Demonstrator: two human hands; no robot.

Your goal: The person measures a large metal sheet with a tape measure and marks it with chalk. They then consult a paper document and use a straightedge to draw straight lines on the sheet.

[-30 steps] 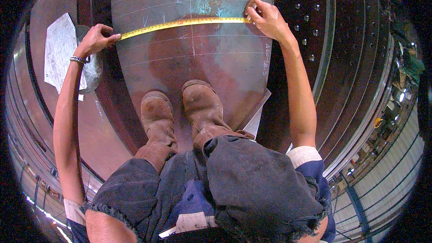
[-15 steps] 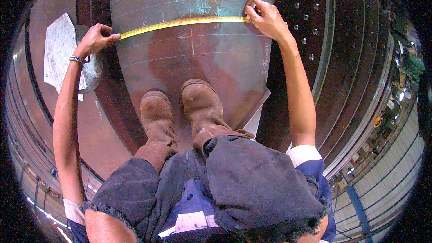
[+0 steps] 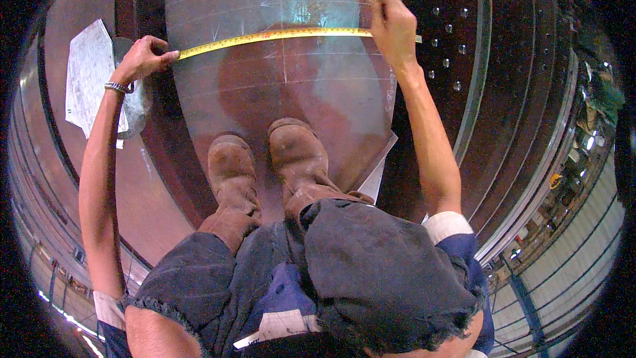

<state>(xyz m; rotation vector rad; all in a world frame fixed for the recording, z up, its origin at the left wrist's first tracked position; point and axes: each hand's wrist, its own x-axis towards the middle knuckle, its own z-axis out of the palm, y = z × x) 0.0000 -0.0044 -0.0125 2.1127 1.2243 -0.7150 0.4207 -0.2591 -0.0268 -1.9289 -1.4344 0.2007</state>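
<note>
A yellow tape measure blade (image 3: 278, 34) stretches crosswise over a steel plate (image 3: 248, 93) marked with thin chalk-like lines. At the plate's left edge, my left hand (image 3: 142, 59) pinches one end of the blade between thumb and fingers. My right hand (image 3: 395, 26) is over the plate's right edge, its fingers closed together and slightly blurred. Whatever sits in those fingers, if anything, is hidden. The blade passes under this hand, and its end shows just beyond, past the plate edge.
My brown boots (image 3: 298, 149) stand on the plate. Beside my left wrist lies a pale angular sheet (image 3: 89, 79), over a rounded grey piece (image 3: 138, 109). Dark steel with rows of holes (image 3: 447, 28) runs along the right. A pale offcut (image 3: 379, 172) lies near the plate's lower right edge.
My right hand has turned more upright and shifted slightly upward, away from the blade, uncovering the blade's end on the right. My left hand has stayed nearly in place on the tape.
</note>
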